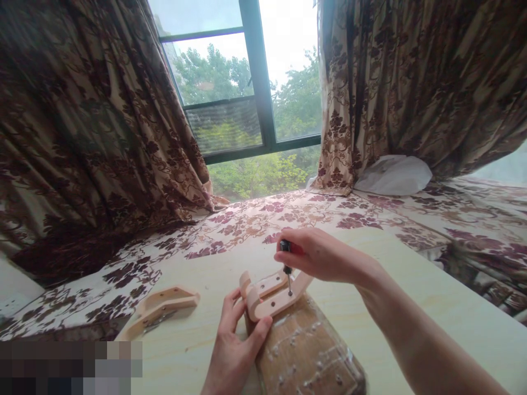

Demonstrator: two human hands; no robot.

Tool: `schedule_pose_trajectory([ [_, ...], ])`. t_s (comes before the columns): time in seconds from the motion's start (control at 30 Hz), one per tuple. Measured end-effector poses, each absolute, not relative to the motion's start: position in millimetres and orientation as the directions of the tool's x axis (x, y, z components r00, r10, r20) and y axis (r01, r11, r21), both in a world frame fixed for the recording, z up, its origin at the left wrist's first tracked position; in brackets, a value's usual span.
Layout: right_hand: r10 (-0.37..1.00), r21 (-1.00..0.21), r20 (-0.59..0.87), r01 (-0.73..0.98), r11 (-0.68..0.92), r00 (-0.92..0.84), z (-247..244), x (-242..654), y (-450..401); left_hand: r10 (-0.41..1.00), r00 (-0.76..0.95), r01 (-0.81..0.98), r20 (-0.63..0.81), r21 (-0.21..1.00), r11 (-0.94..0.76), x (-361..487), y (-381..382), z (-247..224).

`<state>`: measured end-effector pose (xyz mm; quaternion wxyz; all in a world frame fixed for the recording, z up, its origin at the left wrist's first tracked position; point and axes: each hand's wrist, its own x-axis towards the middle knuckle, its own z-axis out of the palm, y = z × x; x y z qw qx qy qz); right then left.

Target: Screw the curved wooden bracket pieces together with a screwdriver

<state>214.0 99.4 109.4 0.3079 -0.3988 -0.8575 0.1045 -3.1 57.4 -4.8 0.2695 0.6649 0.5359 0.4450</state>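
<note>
My right hand (pixel 310 253) is closed around the black handle of a screwdriver (pixel 285 255). The screwdriver stands nearly upright, its thin shaft reaching down to a dark hole or screw in a pale wooden piece (pixel 263 311). That piece has curved ends, dark holes along its side and a second similar strip behind it. With thumb and fingers, my left hand (pixel 239 334) grips its curved left end. Beneath the wooden piece lies a brown block (pixel 302 351) wrapped in clear plastic or tape, with small bits on its top.
Another angled wooden piece (pixel 168 303) lies to the left, with small metal items (pixel 158 322), perhaps screws, beside it. All rest on a pale board (pixel 395 307). Behind are floral fabric (pixel 247 225), patterned curtains (pixel 102 120), a window (pixel 269 99) and a white plastic bag (pixel 393 175).
</note>
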Motion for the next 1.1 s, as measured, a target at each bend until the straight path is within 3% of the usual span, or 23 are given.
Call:
schedule_pose_trajectory([
  [0.2,0.794,-0.416,0.454,0.693,0.589,-0.403,105.1,215.2,106.8,0.955,0.044,0.482,0.293,0.831,-0.277,-2.4,57.9,-4.5],
  [0.47,0.723,-0.480,0.390,0.544,0.688,-0.571,113.9,217.9,93.1,0.962,0.033,0.494,0.272,0.832,-0.252,-3.9,58.7,-6.9],
  [0.7,0.789,-0.442,0.433,0.660,0.607,-0.436,107.5,214.9,101.5,0.961,0.053,0.500,0.273,0.825,-0.262,-4.9,57.4,-6.8],
  [0.97,0.713,-0.510,0.370,0.512,0.691,-0.595,115.3,213.0,89.8,0.962,0.034,0.502,0.271,0.828,-0.251,-4.9,57.4,-8.8],
  [1.1,0.750,-0.482,0.439,0.575,0.661,-0.494,107.4,209.4,101.0,0.958,0.040,0.508,0.283,0.820,-0.264,-5.3,56.6,-8.7],
])
